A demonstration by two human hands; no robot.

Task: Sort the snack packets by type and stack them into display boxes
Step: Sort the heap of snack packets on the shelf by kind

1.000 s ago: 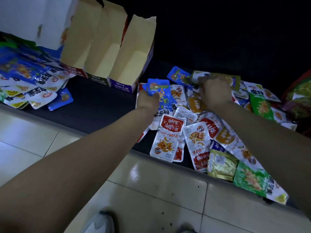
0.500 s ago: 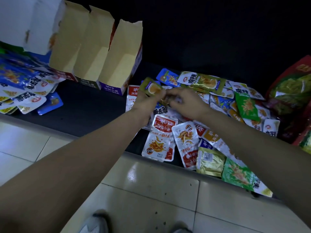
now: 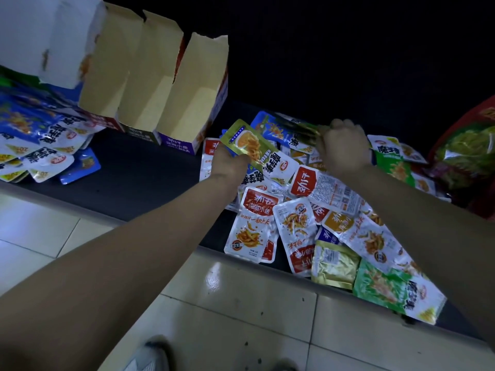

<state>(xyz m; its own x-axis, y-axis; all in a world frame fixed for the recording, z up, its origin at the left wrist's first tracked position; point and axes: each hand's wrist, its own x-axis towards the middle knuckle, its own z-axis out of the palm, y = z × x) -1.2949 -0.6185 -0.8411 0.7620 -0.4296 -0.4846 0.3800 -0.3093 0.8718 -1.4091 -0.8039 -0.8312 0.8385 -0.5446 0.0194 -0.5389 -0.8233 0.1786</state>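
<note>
Parting: left hand point(image 3: 229, 163) keeps yellow packet point(image 3: 254, 147); right hand point(image 3: 344, 148), olive packet point(image 3: 302, 131).

Both arms reach forward; left hand point(image 3: 227, 163) and right hand point(image 3: 344, 147) curled tight (backs up)

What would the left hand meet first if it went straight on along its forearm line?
Likely the blue packet at the pile's far edge, just beyond the yellow packet the left hand grips; depth is unclear.
</note>
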